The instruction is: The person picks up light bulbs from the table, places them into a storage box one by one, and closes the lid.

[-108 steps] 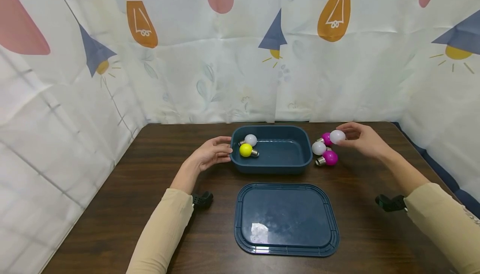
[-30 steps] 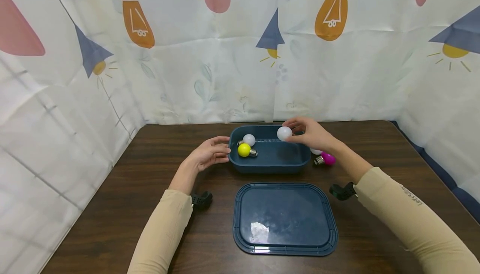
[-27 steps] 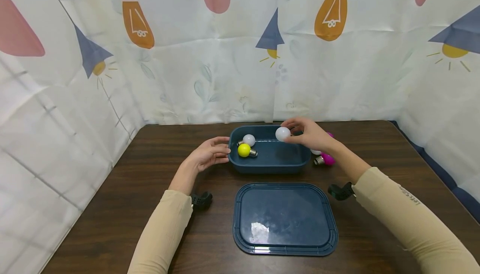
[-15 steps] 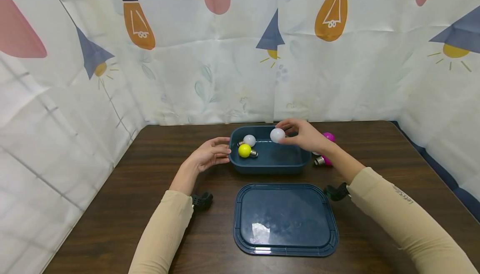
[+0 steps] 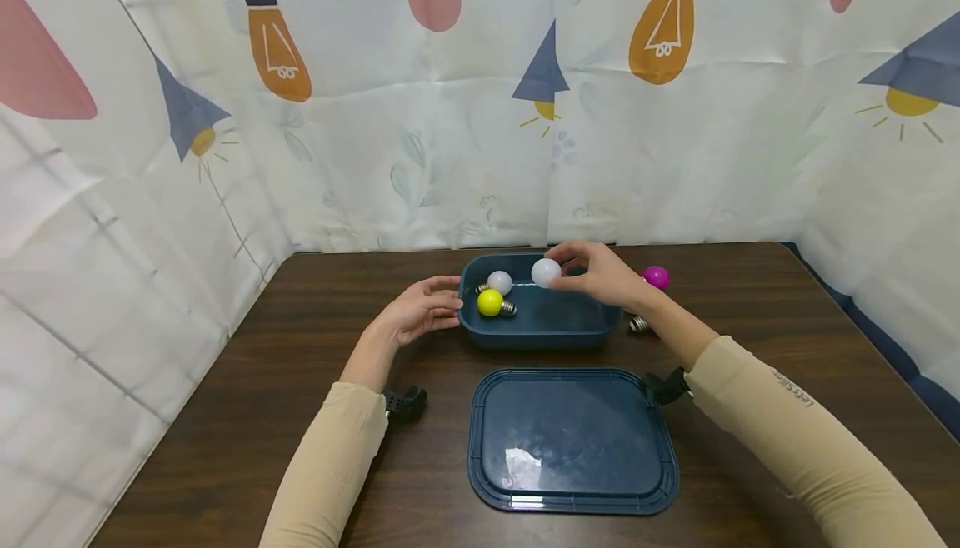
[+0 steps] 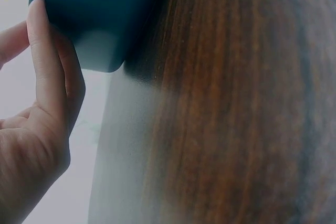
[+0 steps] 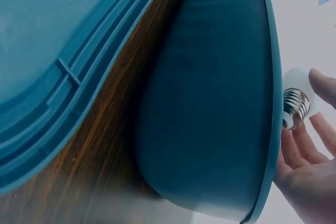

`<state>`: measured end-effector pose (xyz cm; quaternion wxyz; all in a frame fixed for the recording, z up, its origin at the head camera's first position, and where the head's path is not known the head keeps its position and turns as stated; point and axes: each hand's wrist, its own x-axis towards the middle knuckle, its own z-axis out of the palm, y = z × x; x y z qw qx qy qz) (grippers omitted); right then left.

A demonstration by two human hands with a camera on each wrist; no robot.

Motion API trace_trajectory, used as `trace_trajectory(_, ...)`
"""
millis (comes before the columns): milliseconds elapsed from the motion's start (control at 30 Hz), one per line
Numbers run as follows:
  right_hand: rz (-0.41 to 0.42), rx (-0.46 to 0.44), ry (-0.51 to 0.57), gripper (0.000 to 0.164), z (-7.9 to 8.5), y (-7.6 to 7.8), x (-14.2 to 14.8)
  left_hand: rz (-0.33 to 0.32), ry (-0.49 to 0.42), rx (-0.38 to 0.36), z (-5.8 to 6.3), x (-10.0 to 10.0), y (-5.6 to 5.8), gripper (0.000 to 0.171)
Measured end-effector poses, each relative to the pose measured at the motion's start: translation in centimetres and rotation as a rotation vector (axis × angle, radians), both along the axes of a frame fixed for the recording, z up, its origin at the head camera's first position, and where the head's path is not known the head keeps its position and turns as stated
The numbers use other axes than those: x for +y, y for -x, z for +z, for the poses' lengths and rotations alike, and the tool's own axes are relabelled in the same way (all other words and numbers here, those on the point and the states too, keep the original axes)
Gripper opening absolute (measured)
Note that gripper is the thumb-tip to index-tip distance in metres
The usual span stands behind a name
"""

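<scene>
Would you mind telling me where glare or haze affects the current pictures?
Head view: bright glare on the blue lid; left wrist view: milky haze over part of the table; right wrist view: near-white background, the bulb's white globe almost blending into it.

Printed curtain (image 5: pixel 480 156) hangs beyond the left hand (image 5: pixel 425 308).
From afar, I see an orange bulb print (image 5: pixel 662 30) above the right hand (image 5: pixel 596 274), dark blue material (image 5: pixel 877 341) farther right, past the brown table (image 5: pixel 225 415).

The person's left forearm (image 5: pixel 367 361) and right forearm (image 5: pixel 678 331) reach forward; the left hand (image 5: pixel 422 311) extends loosely, the right hand (image 5: pixel 596 273) pinches between thumb (image 5: pixel 567 283) and fingers (image 5: pixel 564 252).
</scene>
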<state>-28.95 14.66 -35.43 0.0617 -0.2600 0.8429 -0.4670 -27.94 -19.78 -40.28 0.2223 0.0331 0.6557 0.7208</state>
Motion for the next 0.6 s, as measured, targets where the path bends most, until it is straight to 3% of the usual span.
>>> trace_trajectory(600, 0.02, -0.031, 0.052, 0.044, -0.9, -0.2, -1.8, 0.013, 0.002, -0.001, -0.1, 0.0, 0.0, 0.058)
